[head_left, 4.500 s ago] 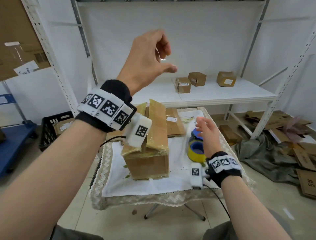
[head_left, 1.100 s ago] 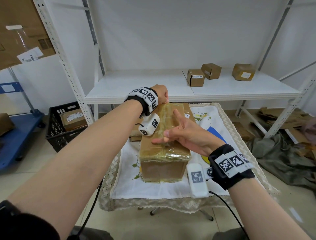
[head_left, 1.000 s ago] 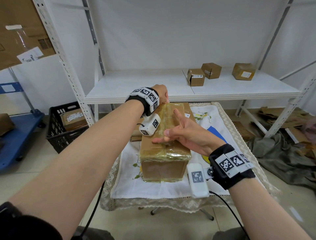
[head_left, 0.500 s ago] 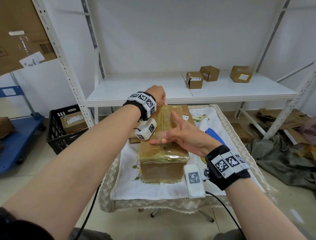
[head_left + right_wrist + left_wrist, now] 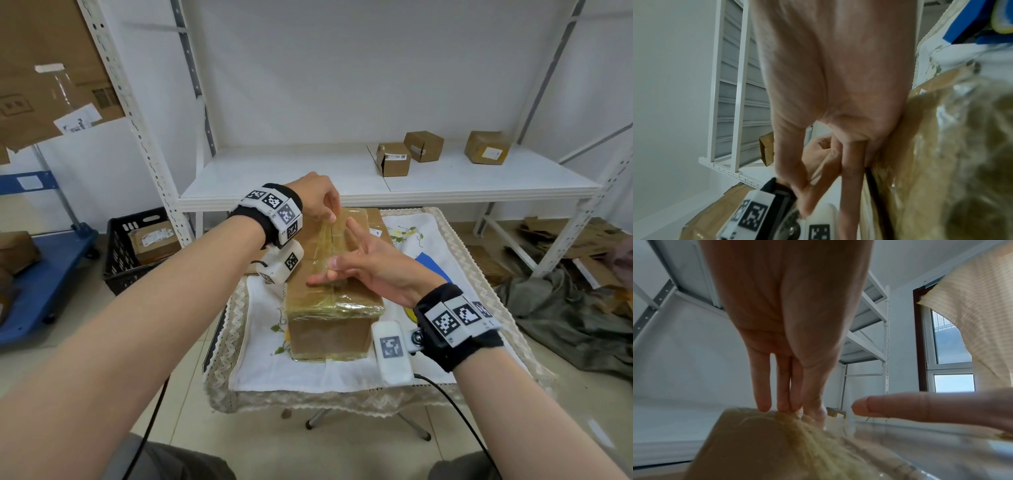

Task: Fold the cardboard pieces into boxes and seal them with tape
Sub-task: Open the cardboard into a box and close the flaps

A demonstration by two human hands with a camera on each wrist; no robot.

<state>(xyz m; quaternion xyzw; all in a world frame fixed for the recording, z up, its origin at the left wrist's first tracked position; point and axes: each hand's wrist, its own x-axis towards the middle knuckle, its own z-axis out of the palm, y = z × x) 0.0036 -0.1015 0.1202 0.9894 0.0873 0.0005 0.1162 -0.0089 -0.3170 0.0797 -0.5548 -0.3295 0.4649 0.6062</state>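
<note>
A brown cardboard box (image 5: 329, 329), flaps closed and top glossy with clear tape, stands on the cloth-covered small table (image 5: 459, 246). My left hand (image 5: 330, 216) is at the far end of the box top, fingertips gathered and pointing down, pinching the end of a clear tape strip against the box (image 5: 777, 451). My right hand (image 5: 337, 263) lies open, fingers spread, resting on the middle of the box top (image 5: 941, 146). The yellow and blue tape roll (image 5: 424, 265) sits on the table, mostly hidden behind my right hand.
A white shelf (image 5: 291, 178) behind the table carries three small boxes (image 5: 394, 159). A black crate (image 5: 120, 250) and a blue cart (image 5: 41, 274) stand at the left. Cardboard scraps and grey cloth (image 5: 565, 308) lie on the floor at the right.
Since 4.5 s ago my left hand came down from the air to the box's far end, my right hand left the tape roll for the box top, and the flaps closed. In the last second, almost nothing moved.
</note>
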